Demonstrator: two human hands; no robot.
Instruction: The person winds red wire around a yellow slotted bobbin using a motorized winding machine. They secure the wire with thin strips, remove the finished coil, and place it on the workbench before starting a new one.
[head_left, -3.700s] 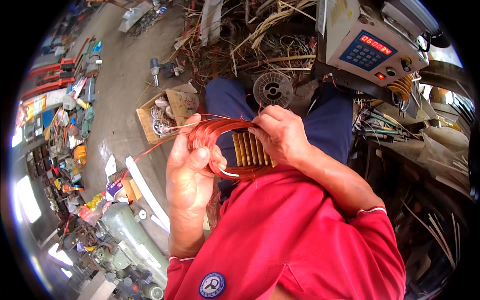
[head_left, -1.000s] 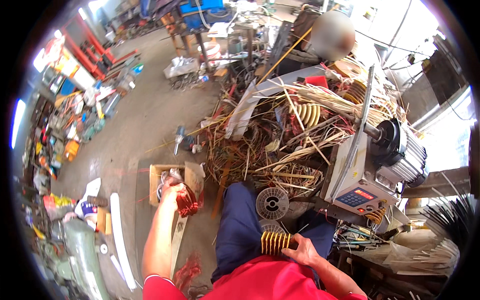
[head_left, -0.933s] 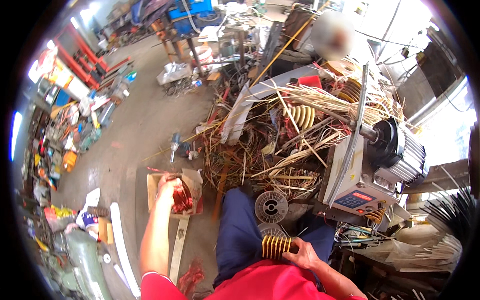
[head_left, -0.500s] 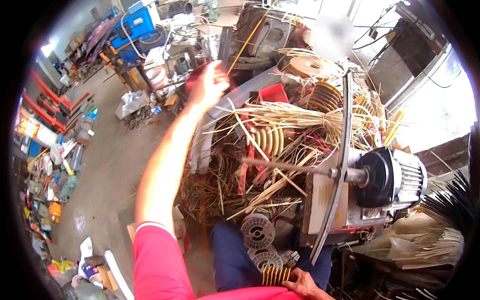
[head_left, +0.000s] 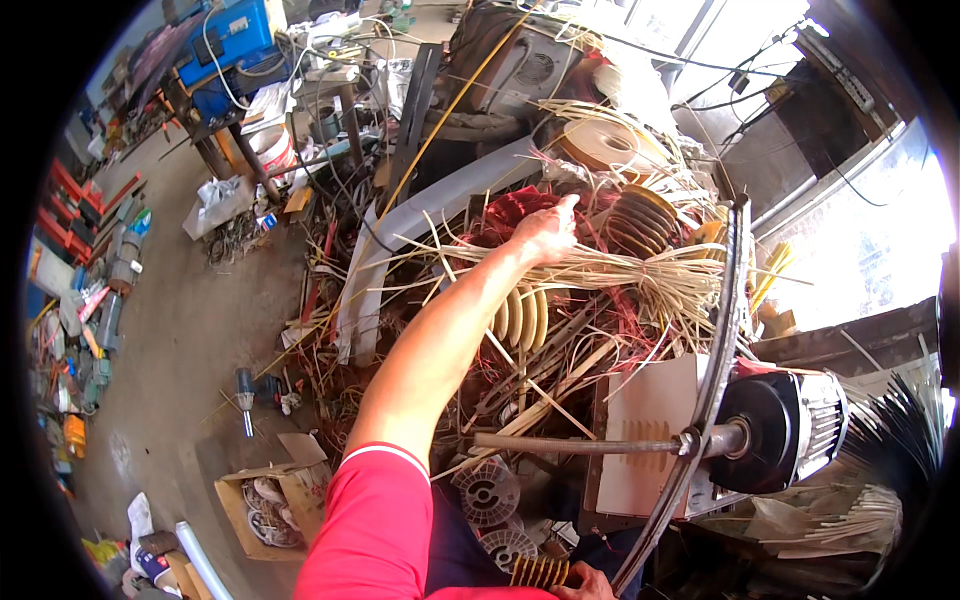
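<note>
Head camera on my feed: the person's left hand [head_left: 548, 235] reaches far out over the left part of a bundle of pale strips [head_left: 668, 275], which I use as my landmark. A red wire coil [head_left: 508, 208] lies just beyond the bundle's left part, beside or partly under that hand. I see the back of the hand with one fingertip sticking out past it, but I cannot tell whether the other fingers grip the coil or merely rest by it.

Well nearer the body than the bundle, the right hand [head_left: 586, 582] pinches one end of a ribbed yellow former [head_left: 538, 571]. I judge that the end grip leaves the slots uncovered, and that holding it low by the lap steadies it during the long reach.

The bundle seems gathered near its middle, probably so the strips stay together on the heap. Just beyond it sits a dark ribbed former [head_left: 642, 222]; on its near side, a pale ribbed former [head_left: 525, 318]. Nearer and to the right of the bundle is a motor [head_left: 785, 430], its shaft [head_left: 570, 444] pointing left, presumably mounted that way for access all around.
</note>
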